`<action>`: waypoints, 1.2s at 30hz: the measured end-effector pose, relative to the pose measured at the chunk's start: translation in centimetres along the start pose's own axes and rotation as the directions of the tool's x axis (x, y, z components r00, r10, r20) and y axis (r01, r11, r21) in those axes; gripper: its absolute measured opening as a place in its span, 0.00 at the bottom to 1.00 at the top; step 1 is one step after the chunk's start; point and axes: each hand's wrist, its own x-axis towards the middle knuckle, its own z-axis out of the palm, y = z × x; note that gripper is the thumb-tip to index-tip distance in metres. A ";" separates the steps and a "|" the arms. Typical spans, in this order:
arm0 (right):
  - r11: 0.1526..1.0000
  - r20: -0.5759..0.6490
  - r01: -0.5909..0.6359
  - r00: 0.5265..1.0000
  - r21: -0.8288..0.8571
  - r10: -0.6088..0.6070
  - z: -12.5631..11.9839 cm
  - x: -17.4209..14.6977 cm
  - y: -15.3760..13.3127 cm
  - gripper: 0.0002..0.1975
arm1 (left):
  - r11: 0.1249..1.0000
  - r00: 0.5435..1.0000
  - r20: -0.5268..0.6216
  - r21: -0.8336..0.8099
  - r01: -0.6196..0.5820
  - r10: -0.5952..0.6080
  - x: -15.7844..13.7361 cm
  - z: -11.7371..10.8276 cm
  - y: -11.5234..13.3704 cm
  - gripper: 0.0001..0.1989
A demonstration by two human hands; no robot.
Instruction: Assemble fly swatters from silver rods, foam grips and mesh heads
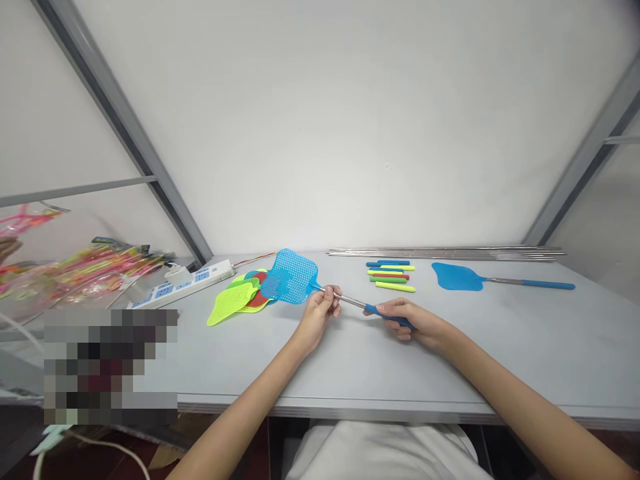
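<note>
A blue fly swatter with a mesh head and metal rod is held above the table, head to the left. My left hand pinches the rod just below the head. Around the dark blue handle at the rod's other end, my right hand is closed. Loose mesh swatter heads, yellow-green, red and blue, lie in a pile left of my left hand. Beyond my right hand is a group of coloured handles. Another blue swatter, with rod and handle joined, rests on the right.
Thin metal rods lie along the back wall. A white power strip stands at the left, near packaged colourful items. The grey table ends at a front edge near my body. A blurred-out patch covers the lower left.
</note>
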 end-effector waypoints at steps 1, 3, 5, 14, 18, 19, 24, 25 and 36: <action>1.000 0.000 0.004 1.000 0.000 -0.004 0.0 0.0 0.0 0.16 | 1.000 1.000 0.003 0.007 -0.002 0.002 0.0 0.0 0.0 0.13; 1.000 0.000 0.009 1.000 0.000 -0.009 0.0 0.0 0.1 0.16 | 1.000 1.000 0.004 0.008 0.000 0.000 0.0 0.0 0.1 0.12; 1.000 0.001 0.013 1.000 -0.002 -0.013 0.0 0.0 0.1 0.16 | 1.000 1.000 -0.001 -0.003 0.001 -0.001 0.0 -0.2 0.1 0.12; 0.999 -0.004 0.017 1.000 -0.038 -0.017 0.1 0.0 0.1 0.17 | 0.999 0.998 -0.048 -0.041 0.027 -0.029 0.0 -0.1 0.1 0.13; 0.997 0.006 0.029 1.000 -0.072 -0.029 0.3 0.1 0.2 0.17 | 0.996 0.993 -0.108 -0.088 0.035 -0.044 0.1 -0.2 0.0 0.16; 0.996 0.008 0.034 0.999 -0.085 -0.034 0.4 0.2 0.2 0.18 | 0.993 0.991 -0.127 -0.112 0.030 -0.045 0.2 -0.2 0.0 0.16; 0.991 -0.006 0.074 0.997 -0.108 -0.075 0.8 0.4 0.5 0.18 | 0.962 0.995 -0.092 -0.272 0.018 -0.044 1.7 1.1 1.1 0.15; 0.995 -0.009 0.073 0.997 -0.074 -0.074 0.8 0.4 0.5 0.17 | 0.953 0.997 -0.068 -0.303 0.014 -0.036 2.3 1.8 1.5 0.16; 0.892 -0.042 0.090 0.996 0.443 -0.079 0.0 0.8 1.1 0.10 | 0.874 1.000 -0.006 -0.485 -0.024 0.024 8.7 8.6 0.5 0.20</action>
